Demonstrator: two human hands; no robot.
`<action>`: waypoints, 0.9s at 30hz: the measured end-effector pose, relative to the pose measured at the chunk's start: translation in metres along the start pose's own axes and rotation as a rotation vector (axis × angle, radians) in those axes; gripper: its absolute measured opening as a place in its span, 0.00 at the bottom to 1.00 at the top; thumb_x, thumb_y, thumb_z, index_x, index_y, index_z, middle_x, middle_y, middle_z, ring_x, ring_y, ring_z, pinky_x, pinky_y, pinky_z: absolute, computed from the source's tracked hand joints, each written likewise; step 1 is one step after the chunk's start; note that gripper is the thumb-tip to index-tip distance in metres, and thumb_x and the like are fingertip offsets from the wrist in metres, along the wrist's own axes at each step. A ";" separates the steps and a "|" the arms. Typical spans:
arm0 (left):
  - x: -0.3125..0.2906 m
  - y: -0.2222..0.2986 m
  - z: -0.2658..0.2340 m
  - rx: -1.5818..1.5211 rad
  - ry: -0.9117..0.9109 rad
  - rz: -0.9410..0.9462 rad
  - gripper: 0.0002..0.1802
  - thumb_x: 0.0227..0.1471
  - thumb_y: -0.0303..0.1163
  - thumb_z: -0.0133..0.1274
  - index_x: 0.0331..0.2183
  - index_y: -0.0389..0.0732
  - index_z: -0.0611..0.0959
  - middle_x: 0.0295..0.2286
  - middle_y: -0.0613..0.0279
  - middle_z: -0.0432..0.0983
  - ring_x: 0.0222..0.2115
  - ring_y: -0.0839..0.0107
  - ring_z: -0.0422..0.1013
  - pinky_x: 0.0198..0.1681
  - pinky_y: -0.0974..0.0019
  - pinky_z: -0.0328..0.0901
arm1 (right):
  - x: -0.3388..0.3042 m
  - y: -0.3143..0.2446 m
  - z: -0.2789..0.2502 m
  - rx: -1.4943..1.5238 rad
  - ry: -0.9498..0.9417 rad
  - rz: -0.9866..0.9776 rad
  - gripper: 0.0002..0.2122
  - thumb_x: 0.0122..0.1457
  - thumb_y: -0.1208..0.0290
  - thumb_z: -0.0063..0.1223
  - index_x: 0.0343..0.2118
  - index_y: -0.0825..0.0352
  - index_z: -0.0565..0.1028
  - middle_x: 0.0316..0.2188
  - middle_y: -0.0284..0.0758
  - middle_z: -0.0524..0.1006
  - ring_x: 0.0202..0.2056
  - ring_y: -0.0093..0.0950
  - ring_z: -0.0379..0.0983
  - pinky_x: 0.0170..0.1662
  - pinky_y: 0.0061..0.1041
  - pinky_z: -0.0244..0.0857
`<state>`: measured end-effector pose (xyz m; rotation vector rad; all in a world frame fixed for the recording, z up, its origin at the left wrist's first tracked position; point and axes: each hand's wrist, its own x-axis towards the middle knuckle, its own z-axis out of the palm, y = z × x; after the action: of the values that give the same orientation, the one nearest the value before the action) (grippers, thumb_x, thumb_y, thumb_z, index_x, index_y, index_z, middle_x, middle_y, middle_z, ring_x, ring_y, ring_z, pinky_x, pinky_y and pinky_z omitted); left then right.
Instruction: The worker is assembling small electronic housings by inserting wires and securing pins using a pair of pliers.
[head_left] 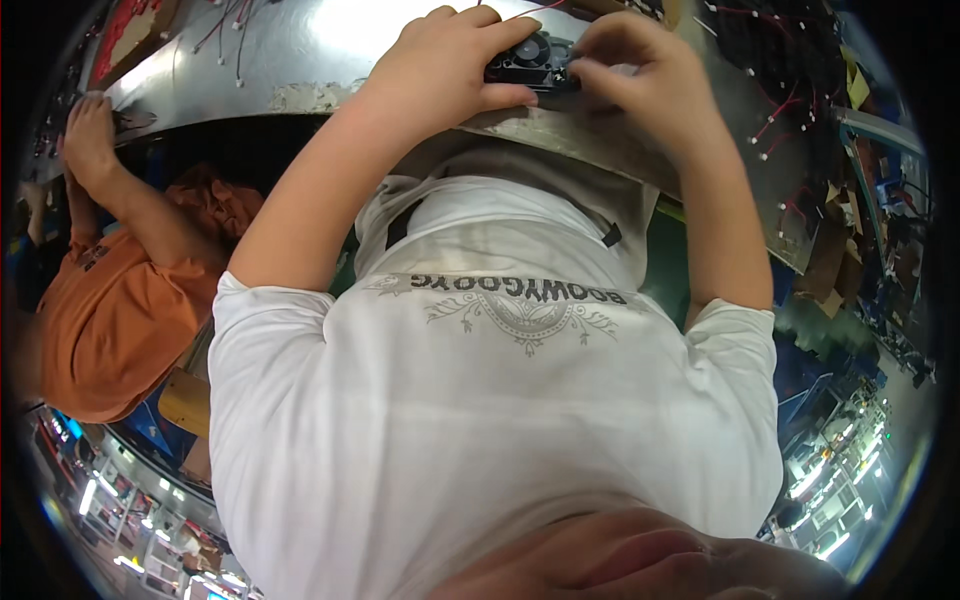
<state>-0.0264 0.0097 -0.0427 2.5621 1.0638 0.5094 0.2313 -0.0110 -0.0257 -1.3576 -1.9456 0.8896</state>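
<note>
A small black unit with a round cooling fan (530,52) lies at the near edge of the metal table (330,50). My left hand (450,65) is closed around its left side, thumb along the near edge and fingers over the far side. At the unit's right end is my right hand (655,80), slightly blurred, with thumb and forefinger curled toward each other. Whatever those fingertips pinch is too small or hidden to make out. A thin red wire (535,10) runs just beyond the unit.
White-tipped wires (238,60) lie on the table to the left, and red wires with white connectors (775,125) to the right. A red-lined box (125,40) stands at the far left. Beside me, a co-worker in an orange shirt (130,310) reaches a hand (92,135) onto the table.
</note>
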 end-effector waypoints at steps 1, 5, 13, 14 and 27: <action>0.005 0.004 -0.005 -0.009 -0.008 0.010 0.37 0.45 0.47 0.69 0.56 0.48 0.79 0.38 0.56 0.78 0.39 0.52 0.74 0.45 0.54 0.69 | -0.007 -0.011 0.008 -0.065 -0.019 -0.001 0.10 0.56 0.76 0.66 0.41 0.69 0.80 0.31 0.31 0.81 0.35 0.21 0.79 0.39 0.23 0.72; 0.011 0.011 -0.015 -0.070 -0.119 -0.005 0.36 0.45 0.46 0.68 0.54 0.41 0.79 0.40 0.48 0.78 0.41 0.46 0.74 0.47 0.50 0.70 | -0.011 -0.015 0.005 -0.212 -0.058 -0.031 0.12 0.55 0.76 0.66 0.42 0.70 0.79 0.31 0.32 0.82 0.35 0.24 0.81 0.41 0.24 0.74; 0.010 0.018 -0.012 0.006 -0.095 -0.001 0.36 0.45 0.46 0.68 0.54 0.41 0.79 0.40 0.49 0.78 0.41 0.47 0.74 0.47 0.50 0.70 | -0.002 -0.031 -0.001 -0.314 -0.145 -0.033 0.09 0.53 0.71 0.66 0.36 0.67 0.81 0.31 0.43 0.82 0.34 0.41 0.80 0.39 0.35 0.74; 0.011 0.024 -0.014 0.065 -0.106 -0.012 0.36 0.45 0.46 0.68 0.54 0.41 0.79 0.40 0.49 0.78 0.41 0.47 0.74 0.47 0.51 0.70 | -0.001 -0.032 -0.001 -0.299 -0.165 0.014 0.09 0.53 0.70 0.65 0.36 0.66 0.81 0.32 0.45 0.82 0.36 0.44 0.80 0.41 0.37 0.74; 0.004 0.003 0.003 0.045 0.014 0.008 0.38 0.44 0.45 0.70 0.57 0.49 0.78 0.40 0.56 0.78 0.41 0.51 0.73 0.47 0.54 0.69 | -0.013 0.001 -0.011 -0.417 -0.124 -0.119 0.22 0.55 0.60 0.65 0.51 0.66 0.79 0.50 0.48 0.79 0.53 0.46 0.74 0.56 0.41 0.67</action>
<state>-0.0206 0.0101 -0.0427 2.6060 1.0825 0.5118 0.2444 -0.0213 -0.0214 -1.4175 -2.3766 0.5393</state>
